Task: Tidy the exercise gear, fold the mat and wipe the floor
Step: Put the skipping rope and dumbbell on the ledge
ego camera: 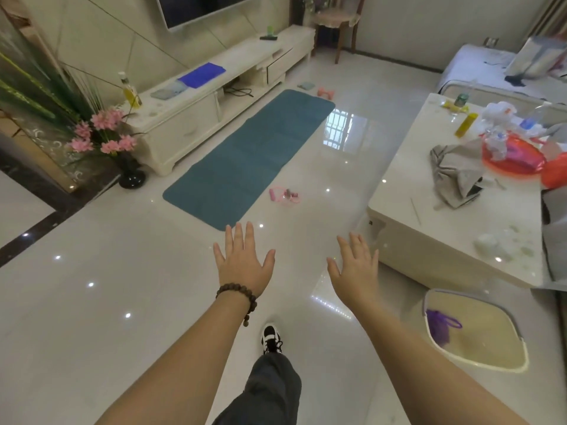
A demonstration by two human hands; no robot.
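Note:
A teal exercise mat lies flat on the glossy white floor in front of the TV cabinet. A pink skipping rope lies on the floor beside the mat's near right edge. Past the mat's far end sit a pink dumbbell and a small grey-blue cloth. My left hand and my right hand are held out in front of me, palms down, fingers spread, holding nothing. Both are short of the mat's near end.
A white coffee table with bags and bottles stands to the right. A woven basket with a purple item sits on the floor beside it. The white TV cabinet and a black flower vase are at the left.

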